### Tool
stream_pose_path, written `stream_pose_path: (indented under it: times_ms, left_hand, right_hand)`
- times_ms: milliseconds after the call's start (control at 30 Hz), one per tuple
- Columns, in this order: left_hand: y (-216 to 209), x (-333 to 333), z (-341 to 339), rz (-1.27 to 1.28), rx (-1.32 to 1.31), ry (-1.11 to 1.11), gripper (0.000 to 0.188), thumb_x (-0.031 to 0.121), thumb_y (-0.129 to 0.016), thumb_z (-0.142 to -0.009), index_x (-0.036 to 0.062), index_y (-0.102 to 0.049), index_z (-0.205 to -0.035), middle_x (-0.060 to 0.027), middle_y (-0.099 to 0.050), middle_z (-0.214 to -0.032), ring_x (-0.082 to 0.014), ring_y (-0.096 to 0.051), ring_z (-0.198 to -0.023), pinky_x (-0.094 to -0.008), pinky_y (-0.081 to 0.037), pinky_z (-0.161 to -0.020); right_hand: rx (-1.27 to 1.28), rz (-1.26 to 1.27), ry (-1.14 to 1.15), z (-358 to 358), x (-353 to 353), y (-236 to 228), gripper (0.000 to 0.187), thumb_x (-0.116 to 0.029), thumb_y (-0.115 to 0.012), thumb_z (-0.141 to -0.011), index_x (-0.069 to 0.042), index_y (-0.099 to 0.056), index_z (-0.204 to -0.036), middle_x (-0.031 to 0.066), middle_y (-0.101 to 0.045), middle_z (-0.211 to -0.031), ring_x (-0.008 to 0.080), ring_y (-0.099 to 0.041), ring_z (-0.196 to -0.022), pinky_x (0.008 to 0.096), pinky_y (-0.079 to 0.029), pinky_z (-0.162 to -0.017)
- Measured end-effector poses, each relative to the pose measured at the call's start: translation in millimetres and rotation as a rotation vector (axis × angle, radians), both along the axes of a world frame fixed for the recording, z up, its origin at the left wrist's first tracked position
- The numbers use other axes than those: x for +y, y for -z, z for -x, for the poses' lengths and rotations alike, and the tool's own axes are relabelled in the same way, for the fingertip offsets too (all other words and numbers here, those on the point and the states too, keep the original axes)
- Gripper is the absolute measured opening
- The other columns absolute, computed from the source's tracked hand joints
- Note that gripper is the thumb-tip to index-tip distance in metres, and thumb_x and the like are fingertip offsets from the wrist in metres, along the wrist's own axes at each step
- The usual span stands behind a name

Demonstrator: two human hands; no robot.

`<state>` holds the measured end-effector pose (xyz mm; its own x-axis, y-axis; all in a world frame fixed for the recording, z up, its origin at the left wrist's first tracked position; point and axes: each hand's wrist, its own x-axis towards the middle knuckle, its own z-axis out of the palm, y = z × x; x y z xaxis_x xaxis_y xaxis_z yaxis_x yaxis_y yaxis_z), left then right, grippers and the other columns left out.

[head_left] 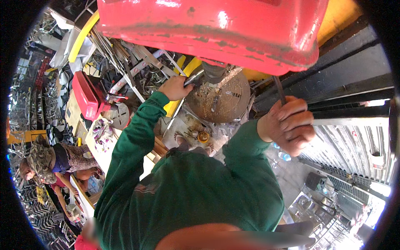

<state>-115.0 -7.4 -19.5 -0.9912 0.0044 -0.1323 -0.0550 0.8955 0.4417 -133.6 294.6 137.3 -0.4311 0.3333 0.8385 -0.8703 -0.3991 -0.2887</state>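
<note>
A large red drill press head (208, 37) hangs above my hands. Below it, the dark spindle and chuck (213, 73) point down at a round metal worktable (229, 98) with chips strewn on it. My left hand (176, 88) is closed around a short shiny metal piece (194, 78) at the table's left side, beside the chuck. The far end of that piece is hard to make out. On the right, my right hand (290, 125) wraps round a dark metal lever (280, 89) that comes down from under the red head.
A smaller red drill press (86, 96) stands to the left, near a pile of metal strips (112, 50). A person in a camouflage hat (39, 158) works at far left. Corrugated sheet metal (350, 146) lies right; a plastic bottle (284, 156) rests on the floor.
</note>
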Motion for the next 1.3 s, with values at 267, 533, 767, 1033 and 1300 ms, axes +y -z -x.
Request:
stream_pose_path:
  times_ms: [267,533,767,1033,1300]
  left_hand:
    - [14,-1,5,0.067,0.146,0.087,0.041,0.028,-0.062,-0.082,0.0009,-0.061,-0.112,-0.0279,-0.065,-0.094,-0.0461,-0.062,-0.090,-0.0505,-0.050,-0.081]
    - [9,3,7,-0.073,0.473,0.184,0.037,0.026,-0.064,-0.082,0.0001,-0.062,-0.109,-0.0274,-0.063,-0.100,-0.0446,-0.061,-0.095,-0.0495,-0.049,-0.085]
    - [4,5,-8,-0.020,0.148,0.023,0.033,0.031,-0.064,-0.084,-0.0017,-0.065,-0.086,-0.0246,-0.064,-0.075,-0.0445,-0.063,-0.077,-0.0516,-0.050,-0.072]
    - [3,0,0,-0.073,0.324,0.091,0.033,0.032,-0.064,-0.084,-0.0007,-0.063,-0.089,-0.0249,-0.063,-0.083,-0.0438,-0.061,-0.083,-0.0513,-0.049,-0.074]
    - [4,0,1,-0.012,0.182,0.077,0.032,0.030,-0.062,-0.085,0.0000,-0.064,-0.095,-0.0234,-0.065,-0.088,-0.0433,-0.062,-0.085,-0.0514,-0.049,-0.075]
  right_hand:
    - [0.112,0.073,-0.364,12,9,-35,0.038,-0.030,-0.050,-0.095,-0.008,-0.043,-0.065,0.0092,-0.045,-0.060,0.0235,-0.044,-0.052,0.0336,-0.043,-0.046]
    - [0.105,0.084,-0.376,12,9,-28,0.034,-0.024,-0.052,-0.093,-0.009,-0.043,-0.064,0.0075,-0.045,-0.060,0.0216,-0.044,-0.053,0.0315,-0.041,-0.048]
    - [0.093,0.147,-0.287,11,6,-29,0.038,-0.028,-0.050,-0.095,-0.008,-0.043,-0.063,0.0088,-0.046,-0.058,0.0219,-0.044,-0.049,0.0320,-0.039,-0.043]
    - [-0.041,0.130,-0.172,3,3,-32,0.043,-0.032,-0.047,-0.099,-0.009,-0.041,-0.064,0.0074,-0.044,-0.056,0.0212,-0.044,-0.047,0.0302,-0.036,-0.035]
    - [-0.107,0.098,-0.225,0,9,-27,0.038,-0.042,-0.049,-0.098,-0.009,-0.048,-0.080,0.0071,-0.048,-0.067,0.0247,-0.052,-0.061,0.0319,-0.045,-0.044]
